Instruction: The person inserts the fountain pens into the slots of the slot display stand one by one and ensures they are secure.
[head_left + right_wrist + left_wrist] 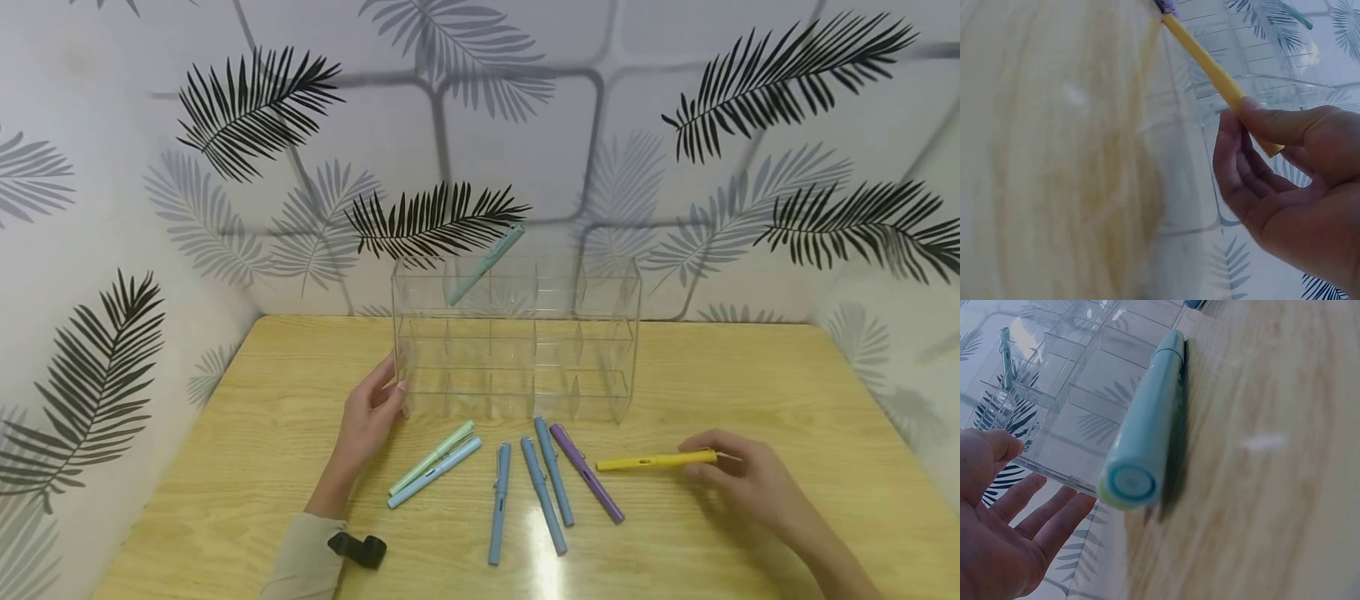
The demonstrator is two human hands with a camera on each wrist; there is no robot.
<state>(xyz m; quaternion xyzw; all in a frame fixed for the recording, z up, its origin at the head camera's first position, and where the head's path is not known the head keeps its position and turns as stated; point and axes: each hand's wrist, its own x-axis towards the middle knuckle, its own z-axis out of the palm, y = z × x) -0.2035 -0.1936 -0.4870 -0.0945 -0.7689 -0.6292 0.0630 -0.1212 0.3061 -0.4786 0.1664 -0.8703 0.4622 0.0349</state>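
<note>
My right hand (750,479) pinches a yellow pen (652,461) near one end, between thumb and fingers. In the right wrist view the yellow pen (1210,65) slants away from the fingertips. My left hand (367,417) holds the left side edge of a clear compartmented rack (513,379), thumb to the front. The left wrist view has that hand (1016,531) at the rack's rim, its palm free of any pen. A teal pen (486,265) leans in the rack's top row.
Before the rack lie a light green pen (431,458), a light blue pen (435,472), three blue pens (499,504) and a purple pen (587,473) on the wooden table (300,358). Leaf-patterned covering (517,150) rises behind. A black band (358,550) sits by my left sleeve.
</note>
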